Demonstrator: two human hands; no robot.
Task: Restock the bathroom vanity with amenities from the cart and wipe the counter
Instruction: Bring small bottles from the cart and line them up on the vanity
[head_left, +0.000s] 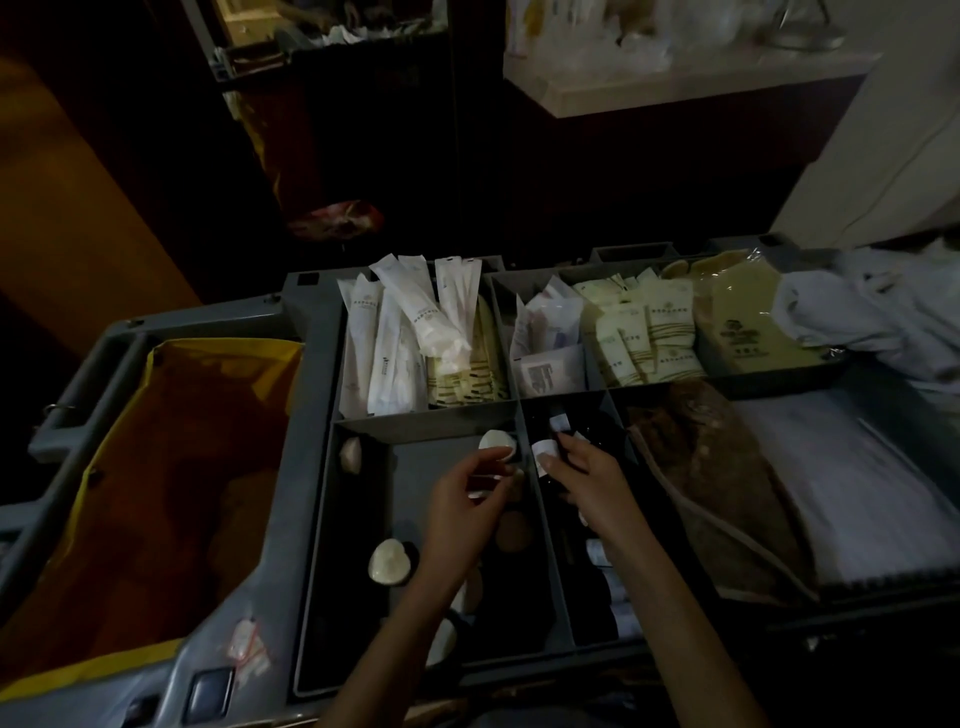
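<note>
The grey cart (249, 332) fills the view, and its divided tray (431, 415) is the landmark here. Left of the tray hangs a yellow bag (156, 467); right of it lies folded white linen (857, 483) beside a brown cloth (717, 467). Beyond the tray's far edge, well apart, a pale bench (623, 93) is where the amenities belong.

In the tray's far compartments stand long white packets (395, 332) and cream sachets (644, 332). The left hand (467, 504) hovers over the tray's wide near compartment, fingers curled narrow. The light is too dim to tell whether they hold anything. The right hand (587, 478) reaches into the narrow compartment next to it, fingers closed around a dark bottle (543, 454) with a pale label. Round white pieces (387, 561) lie loose on the floor of the wide compartment.

The step seems to be gathering amenities, so the task is at an early stage. The bottle should be lifted straight up, since the divider walls stand close on both sides of the wrist. The wide compartment gives the left hand far more room. A firm hold matters, because anything dropped among the dark bottles would be hard to find.
</note>
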